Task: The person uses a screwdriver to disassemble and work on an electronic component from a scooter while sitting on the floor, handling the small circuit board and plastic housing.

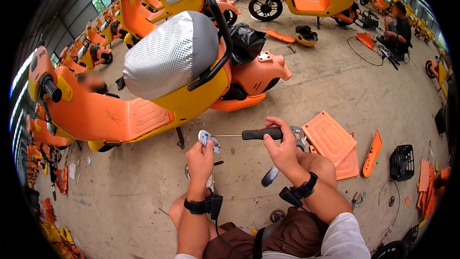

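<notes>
My left hand point(200, 161) pinches a small white, rounded part point(205, 137) with a blue spot on its face. Its exact kind is too small to make out. In my right hand point(283, 147) is a screwdriver point(254, 135) with a black handle, held level. The thin shaft points left, and its tip meets the white part or lies right beside it. Both hands are raised in front of my bent knees, above the floor. Dark straps with small boxes sit on both wrists.
An orange and yellow scooter point(191, 100) with a silver seat cover stands just beyond my hands. Orange panels point(330, 136) and a black basket point(402, 162) lie at right. A gear point(277, 216) lies near my legs. Another person point(397, 31) sits at far right; rows of scooters stand behind.
</notes>
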{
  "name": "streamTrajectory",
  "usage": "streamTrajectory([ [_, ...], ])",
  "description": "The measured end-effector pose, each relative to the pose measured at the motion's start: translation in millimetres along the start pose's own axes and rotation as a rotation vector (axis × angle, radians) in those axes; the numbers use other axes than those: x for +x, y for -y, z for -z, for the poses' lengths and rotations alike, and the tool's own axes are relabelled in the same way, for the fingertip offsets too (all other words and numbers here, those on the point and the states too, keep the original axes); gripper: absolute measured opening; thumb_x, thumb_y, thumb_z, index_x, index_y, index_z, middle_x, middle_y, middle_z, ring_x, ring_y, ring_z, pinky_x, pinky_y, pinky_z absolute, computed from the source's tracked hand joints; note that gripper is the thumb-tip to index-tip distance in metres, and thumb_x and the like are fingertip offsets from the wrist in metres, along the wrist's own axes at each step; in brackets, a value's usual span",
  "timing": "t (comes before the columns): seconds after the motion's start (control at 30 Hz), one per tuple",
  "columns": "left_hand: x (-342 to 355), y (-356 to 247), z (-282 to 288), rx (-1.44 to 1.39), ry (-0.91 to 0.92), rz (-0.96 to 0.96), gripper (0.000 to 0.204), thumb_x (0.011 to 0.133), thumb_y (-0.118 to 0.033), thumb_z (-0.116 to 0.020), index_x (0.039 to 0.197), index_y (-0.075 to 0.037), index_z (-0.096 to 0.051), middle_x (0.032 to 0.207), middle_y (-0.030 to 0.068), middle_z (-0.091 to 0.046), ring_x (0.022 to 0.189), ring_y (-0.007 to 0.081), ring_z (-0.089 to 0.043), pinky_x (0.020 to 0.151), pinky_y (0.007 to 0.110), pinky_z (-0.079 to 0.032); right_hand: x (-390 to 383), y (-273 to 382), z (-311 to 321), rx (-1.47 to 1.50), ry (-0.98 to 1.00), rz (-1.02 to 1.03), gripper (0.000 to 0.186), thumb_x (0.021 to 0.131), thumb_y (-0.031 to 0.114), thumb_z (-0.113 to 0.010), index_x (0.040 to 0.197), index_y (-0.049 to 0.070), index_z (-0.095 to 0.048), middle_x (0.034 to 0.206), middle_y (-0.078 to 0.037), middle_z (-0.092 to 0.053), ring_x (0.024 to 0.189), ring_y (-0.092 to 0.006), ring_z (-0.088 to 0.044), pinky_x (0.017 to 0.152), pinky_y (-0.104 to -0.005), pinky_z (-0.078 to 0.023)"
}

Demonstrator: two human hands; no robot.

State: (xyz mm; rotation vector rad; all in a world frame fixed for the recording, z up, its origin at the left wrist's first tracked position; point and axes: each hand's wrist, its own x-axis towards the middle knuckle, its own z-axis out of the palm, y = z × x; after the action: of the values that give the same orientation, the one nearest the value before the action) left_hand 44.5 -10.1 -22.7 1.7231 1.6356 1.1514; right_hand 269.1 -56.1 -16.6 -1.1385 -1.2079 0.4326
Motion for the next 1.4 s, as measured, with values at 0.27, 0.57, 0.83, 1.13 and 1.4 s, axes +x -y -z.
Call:
streamTrajectory([
  [0.27, 0, -1, 2, -0.028, -0.021, -0.009, 0.026, 0.089, -0.017, -0.065, 0.075, 0.005, -0.060, 0.049, 0.0079, -0.043, 0.046, 0.0120, -0.036, 0.045, 0.032, -0.030, -1, 3, 1, 0.287, 0.061, -0.346, 0.026, 0.097, 0.014, -0.054, 0.121, 0.004, -0.056, 0.099, -0.005, -0.061, 0.067, -0.0051, -0.052, 0.054, -0.0202, -0.043],
  [0.57, 0, -3, 7, -0.039, -0.028, -0.006, 0.026, 0.089, -0.017, -0.065, 0.076, 0.004, -0.060, 0.049, 0.0080, -0.043, 0.045, 0.0119, -0.037, 0.045, 0.033, -0.032, -4, -11, -4, 0.108, 0.032, -0.061, 0.027, 0.097, 0.019, -0.056, 0.120, 0.003, -0.057, 0.104, -0.004, -0.058, 0.064, -0.0059, -0.052, 0.056, -0.0213, -0.043],
  [0.83, 0, -2, 12, -0.025, -0.037, 0.001, 0.026, 0.089, -0.017, -0.065, 0.074, 0.004, -0.059, 0.049, 0.0082, -0.043, 0.045, 0.0128, -0.037, 0.045, 0.033, -0.031, -4, 3, -7, 0.282, 0.040, -0.379, 0.027, 0.094, 0.010, -0.055, 0.120, 0.003, -0.056, 0.105, -0.005, -0.057, 0.076, -0.0075, -0.053, 0.063, -0.0211, -0.045],
  [1.13, -1, -6, 12, -0.062, -0.030, -0.016, 0.029, 0.089, -0.017, -0.065, 0.072, 0.004, -0.057, 0.050, 0.0053, -0.042, 0.047, 0.0103, -0.035, 0.045, 0.032, -0.031, -2, 5, -7, 0.217, -0.026, -0.230, 0.036, 0.092, 0.007, -0.055, 0.127, 0.004, -0.051, 0.111, -0.007, -0.056, 0.083, -0.0094, -0.054, 0.070, -0.0228, -0.046],
  [1.4, -3, -5, 11, -0.035, 0.010, -0.008, 0.026, 0.091, -0.015, -0.065, 0.075, 0.004, -0.059, 0.054, -0.0017, -0.040, 0.053, 0.0051, -0.033, 0.047, 0.027, -0.028, -2, 8, 1, 0.133, 0.019, -0.164, 0.034, 0.093, 0.011, -0.057, 0.126, 0.004, -0.052, 0.114, -0.009, -0.054, 0.092, -0.0132, -0.055, 0.076, -0.0263, -0.049],
])
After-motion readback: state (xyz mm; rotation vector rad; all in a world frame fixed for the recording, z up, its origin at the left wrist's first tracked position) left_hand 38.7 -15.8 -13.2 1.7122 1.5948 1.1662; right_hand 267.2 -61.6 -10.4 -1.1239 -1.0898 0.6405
